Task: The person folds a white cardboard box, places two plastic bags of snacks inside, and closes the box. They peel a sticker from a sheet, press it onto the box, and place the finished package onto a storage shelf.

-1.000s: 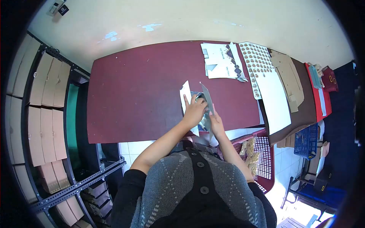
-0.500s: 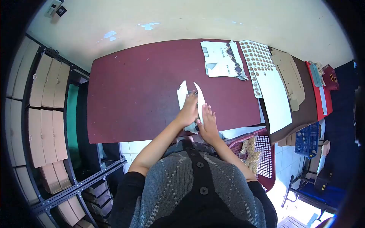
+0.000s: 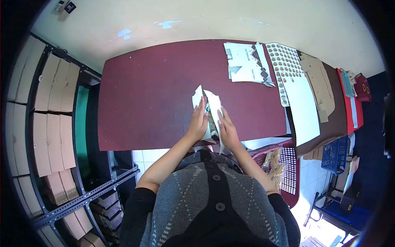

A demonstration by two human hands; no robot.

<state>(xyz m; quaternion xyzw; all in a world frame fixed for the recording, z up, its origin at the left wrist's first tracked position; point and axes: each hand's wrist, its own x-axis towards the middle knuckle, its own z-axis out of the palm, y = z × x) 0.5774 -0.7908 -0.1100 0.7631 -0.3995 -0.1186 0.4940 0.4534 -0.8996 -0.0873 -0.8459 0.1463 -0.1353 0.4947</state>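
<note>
A white, partly folded paper piece (image 3: 214,101) with pointed ends lies near the front edge of the maroon table (image 3: 156,90). Its two sides stand up around a darker middle strip, which my hands partly cover. My left hand (image 3: 199,124) rests on the left side with its fingers stretched out together, pointing away from me. Against the right flap lies my right hand (image 3: 227,131), its fingers extended and apart. Neither hand is closed around the paper.
Printed white sheets (image 3: 249,61) lie at the back right. Beside them are a sheet of round stickers (image 3: 284,61) and flat cardboard (image 3: 317,78). A maroon crate (image 3: 293,193) holding bags stands below the table's right side. Boxes (image 3: 48,144) fill the left shelf.
My left hand has moved slightly toward me and its fingers have straightened. The right flap has opened outward and shows more of its face. My right hand has shifted slightly right.
</note>
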